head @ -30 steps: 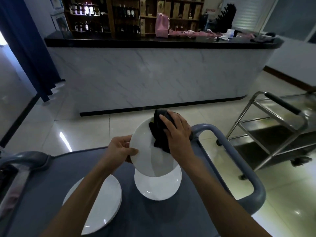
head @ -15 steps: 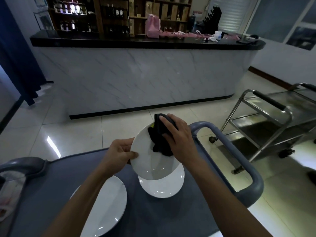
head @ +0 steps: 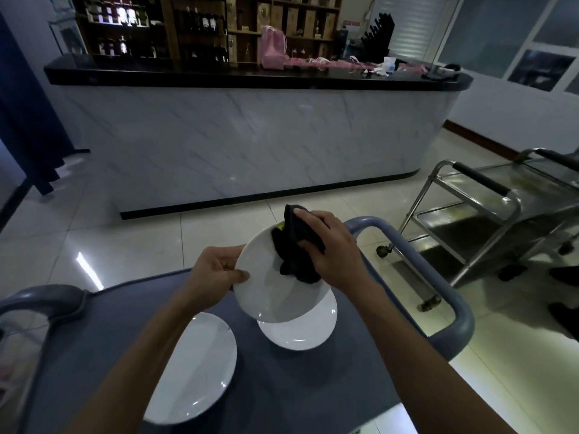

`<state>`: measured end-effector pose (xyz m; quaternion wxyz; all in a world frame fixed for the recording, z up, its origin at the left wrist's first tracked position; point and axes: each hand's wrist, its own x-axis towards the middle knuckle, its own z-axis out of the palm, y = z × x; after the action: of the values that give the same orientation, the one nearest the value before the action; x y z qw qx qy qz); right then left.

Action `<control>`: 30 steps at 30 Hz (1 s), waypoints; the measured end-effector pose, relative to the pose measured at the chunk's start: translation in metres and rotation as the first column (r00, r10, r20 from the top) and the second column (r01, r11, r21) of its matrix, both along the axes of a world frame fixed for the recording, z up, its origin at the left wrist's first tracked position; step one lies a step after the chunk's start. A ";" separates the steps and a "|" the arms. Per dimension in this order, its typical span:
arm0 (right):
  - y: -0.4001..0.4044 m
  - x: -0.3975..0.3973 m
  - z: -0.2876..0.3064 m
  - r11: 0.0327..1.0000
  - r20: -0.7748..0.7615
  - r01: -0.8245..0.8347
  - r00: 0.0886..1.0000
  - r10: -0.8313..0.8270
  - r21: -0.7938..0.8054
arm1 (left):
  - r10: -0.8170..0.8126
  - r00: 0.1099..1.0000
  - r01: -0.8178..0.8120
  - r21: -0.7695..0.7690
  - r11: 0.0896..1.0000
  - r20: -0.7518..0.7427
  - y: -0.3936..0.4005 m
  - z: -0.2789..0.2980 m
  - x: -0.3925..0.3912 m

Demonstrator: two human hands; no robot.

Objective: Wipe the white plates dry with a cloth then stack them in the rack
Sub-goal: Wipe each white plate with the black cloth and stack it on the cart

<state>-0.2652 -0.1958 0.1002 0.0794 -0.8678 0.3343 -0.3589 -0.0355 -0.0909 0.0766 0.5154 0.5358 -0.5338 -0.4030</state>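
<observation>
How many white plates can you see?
3. One plate is held tilted by the left hand while the right hand wipes it. One lies beneath it on the cart, one nearer left. More could be stacked unseen.

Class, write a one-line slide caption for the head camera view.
Left hand holds a tilted white plate while right hand wipes it with a dark cloth.
</observation>
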 end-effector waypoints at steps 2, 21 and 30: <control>0.003 0.000 0.003 1.000 -0.006 -0.004 1.000 0.004 0.010 | 0.006 1.000 -0.005 -0.021 1.000 0.028 0.002 0.001 0.001; 0.020 0.007 -0.017 0.963 0.217 0.138 0.972 -0.087 -0.233 | 0.208 0.945 -0.181 0.129 0.975 -0.253 0.010 -0.012 -0.007; 0.026 0.010 -0.021 0.933 0.311 0.169 0.948 -0.066 -0.318 | 0.375 0.887 -0.132 0.630 0.765 -0.269 0.027 -0.045 0.008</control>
<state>-0.2552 -0.1702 0.0792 -0.0448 -0.7832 0.3033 -0.5409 -0.0270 -0.0638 0.0313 0.4646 0.6500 -0.1908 -0.5703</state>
